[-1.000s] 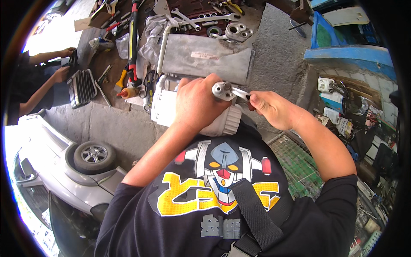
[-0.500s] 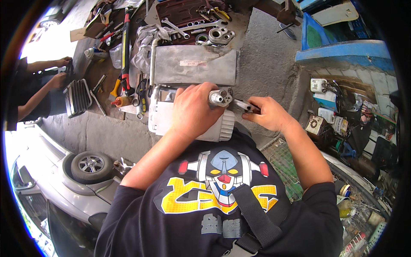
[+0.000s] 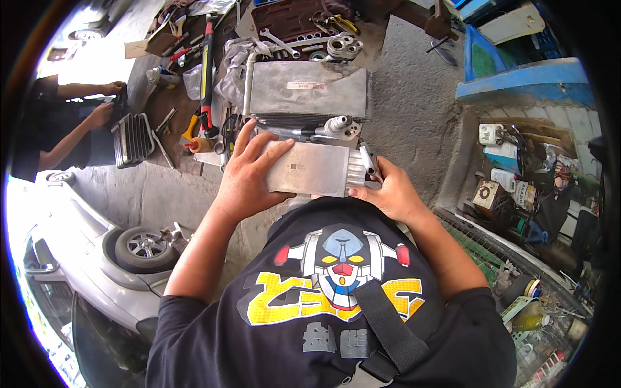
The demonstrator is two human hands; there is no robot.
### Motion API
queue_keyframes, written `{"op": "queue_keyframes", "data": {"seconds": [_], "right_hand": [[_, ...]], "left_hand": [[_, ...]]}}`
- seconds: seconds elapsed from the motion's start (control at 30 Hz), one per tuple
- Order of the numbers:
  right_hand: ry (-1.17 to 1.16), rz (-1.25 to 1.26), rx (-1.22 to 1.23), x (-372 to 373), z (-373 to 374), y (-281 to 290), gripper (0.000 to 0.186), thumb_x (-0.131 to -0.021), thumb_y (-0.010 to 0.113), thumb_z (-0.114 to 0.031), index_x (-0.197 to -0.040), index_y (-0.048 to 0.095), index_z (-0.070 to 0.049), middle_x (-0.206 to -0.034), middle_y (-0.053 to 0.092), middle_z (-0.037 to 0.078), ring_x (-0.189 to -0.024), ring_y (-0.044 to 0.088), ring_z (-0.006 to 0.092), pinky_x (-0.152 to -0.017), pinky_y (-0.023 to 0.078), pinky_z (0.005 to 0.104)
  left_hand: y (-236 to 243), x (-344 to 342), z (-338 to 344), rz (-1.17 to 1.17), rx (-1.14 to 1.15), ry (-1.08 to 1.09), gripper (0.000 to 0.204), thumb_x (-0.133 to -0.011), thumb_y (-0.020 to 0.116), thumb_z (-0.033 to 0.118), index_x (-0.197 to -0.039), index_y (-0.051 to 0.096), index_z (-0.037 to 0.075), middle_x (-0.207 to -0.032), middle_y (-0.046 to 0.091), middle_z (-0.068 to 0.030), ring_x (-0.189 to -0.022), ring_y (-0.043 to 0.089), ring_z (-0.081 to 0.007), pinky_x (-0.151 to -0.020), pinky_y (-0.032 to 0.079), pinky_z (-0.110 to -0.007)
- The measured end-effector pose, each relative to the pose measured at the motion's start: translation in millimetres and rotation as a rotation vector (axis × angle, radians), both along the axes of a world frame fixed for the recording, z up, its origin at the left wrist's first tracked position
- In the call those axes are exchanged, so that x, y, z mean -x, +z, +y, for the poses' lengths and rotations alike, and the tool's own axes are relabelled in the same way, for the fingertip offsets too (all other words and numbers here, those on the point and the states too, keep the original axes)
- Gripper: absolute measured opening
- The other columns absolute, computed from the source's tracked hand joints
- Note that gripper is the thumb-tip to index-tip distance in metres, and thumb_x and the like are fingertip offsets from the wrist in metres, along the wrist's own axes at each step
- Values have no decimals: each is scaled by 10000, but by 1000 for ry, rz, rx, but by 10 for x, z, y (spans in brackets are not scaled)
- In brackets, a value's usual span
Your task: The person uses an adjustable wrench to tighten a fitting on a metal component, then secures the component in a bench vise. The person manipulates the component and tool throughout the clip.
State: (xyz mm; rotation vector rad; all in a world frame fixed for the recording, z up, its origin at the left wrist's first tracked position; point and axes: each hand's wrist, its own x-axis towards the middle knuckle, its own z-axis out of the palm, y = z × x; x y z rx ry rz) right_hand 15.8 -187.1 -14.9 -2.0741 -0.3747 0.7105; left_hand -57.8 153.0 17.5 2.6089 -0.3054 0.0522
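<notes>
A silver evaporator core [image 3: 307,169] is tipped so that a flat, smooth plate faces up, just in front of my chest. My left hand [image 3: 252,169] grips its left end, fingers spread over the top edge and thumb along the near edge. At the ribbed right end, my right hand [image 3: 390,191] has its thumb against the core and its fingers curled behind. A slim silver metal piece [image 3: 367,160] shows beside those fingers; its full shape is hidden. Beyond the core's far edge sits a metal pipe fitting [image 3: 339,127]. Farther off lies a larger grey evaporator core [image 3: 309,89].
Wrenches [image 3: 278,44], a metal flange part [image 3: 344,47] and a red-and-black long tool [image 3: 207,74] crowd the bench. At left, another person's hands [image 3: 103,111] work beside a finned metal part [image 3: 134,139]. A silver car [image 3: 87,239] stands lower left; containers [image 3: 490,134] stand right.
My left hand has shifted from the core's top by the fitting to its left end. The core has turned, its flat plate now facing up. My right hand has come against its right end.
</notes>
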Motion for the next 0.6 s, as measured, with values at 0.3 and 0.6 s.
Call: {"op": "queue_keyframes", "data": {"seconds": [0.3,0.6], "right_hand": [[-38,65,-17,85,23,170,544,-903,947,-350,-1198,694,31,-1087,778,121,-1019,677,151,-963,557,359],[-33,112,-15,32,-6,149,522,-911,949,-297,-1228,706,40,-1125,791,111,-1035,671,128,-985,550,342]], "left_hand": [[-62,-13,-80,-69,36,-22,988,-553,1042,245,-1479,701,190,-1477,608,-137,-1556,409,-491,-1264,421,-587],[-95,17,-109,-17,52,35,1011,-550,1057,262,-1494,702,188,-1510,612,-129,-1589,386,-487,-1276,415,-587]]}}
